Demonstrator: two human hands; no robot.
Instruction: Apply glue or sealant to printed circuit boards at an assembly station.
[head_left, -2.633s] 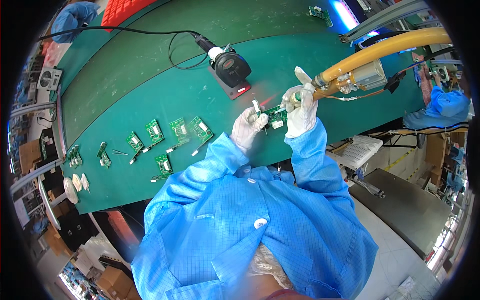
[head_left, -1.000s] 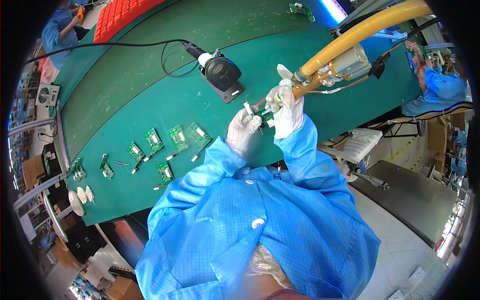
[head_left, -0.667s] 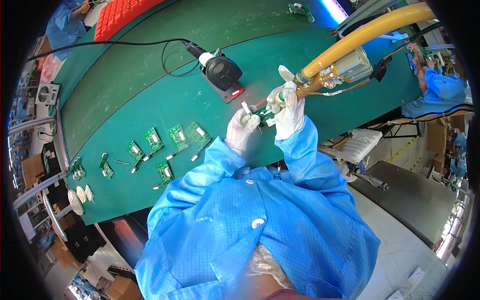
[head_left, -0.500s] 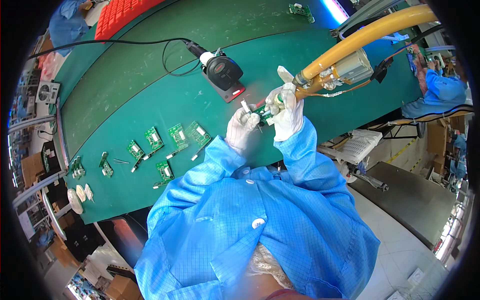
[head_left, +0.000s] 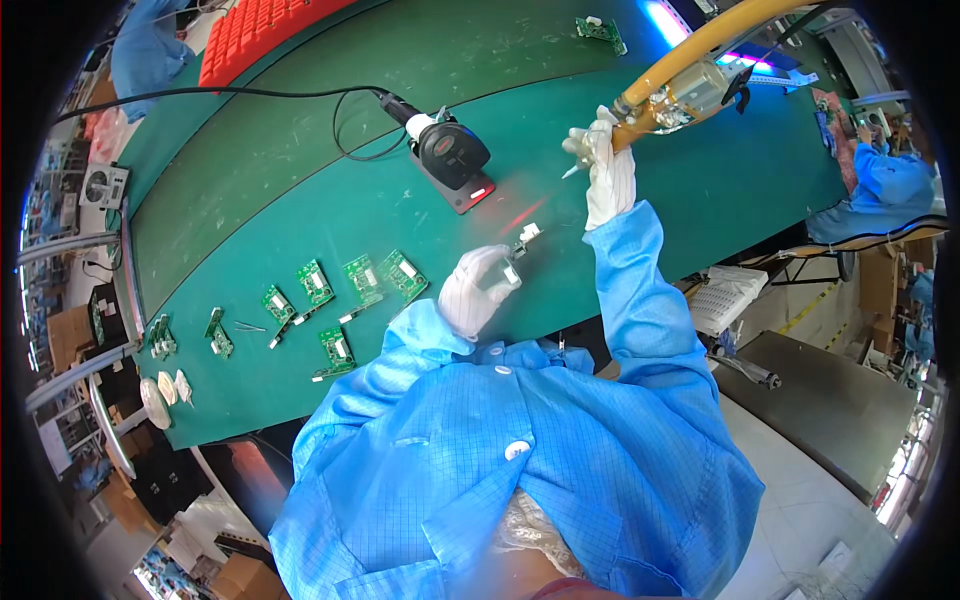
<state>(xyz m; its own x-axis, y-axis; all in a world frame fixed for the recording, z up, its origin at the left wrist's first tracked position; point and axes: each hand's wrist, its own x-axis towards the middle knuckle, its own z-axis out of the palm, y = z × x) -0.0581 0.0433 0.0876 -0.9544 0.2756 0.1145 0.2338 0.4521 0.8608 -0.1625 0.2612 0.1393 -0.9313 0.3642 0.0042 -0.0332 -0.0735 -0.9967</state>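
My left hand [head_left: 475, 290], in a white glove, pinches a small circuit board [head_left: 517, 252] tilted nearly edge-on above the green bench. A white block [head_left: 530, 232] sits at the board's far end. My right hand [head_left: 606, 172], gloved too, is raised further right, just below the end of a thick yellow hose [head_left: 690, 65]. Its fingers are bent together, and a small pale pointed tip sticks out at their left; what they hold is hidden. Red light from a black barcode scanner [head_left: 450, 155] falls on the bench between the scanner and the board.
Several green circuit boards [head_left: 315, 285] lie at the left of the bench [head_left: 420, 220], with tweezers [head_left: 249, 327] and white pads [head_left: 165, 388] near them. Another board [head_left: 602, 35] lies at the far side. A red tray [head_left: 265, 40] stands back left. A person in blue [head_left: 890, 180] sits at right.
My right hand has left the board and moved up and to the right. My left hand still holds the board and has turned it. The hose end has shifted farther away.
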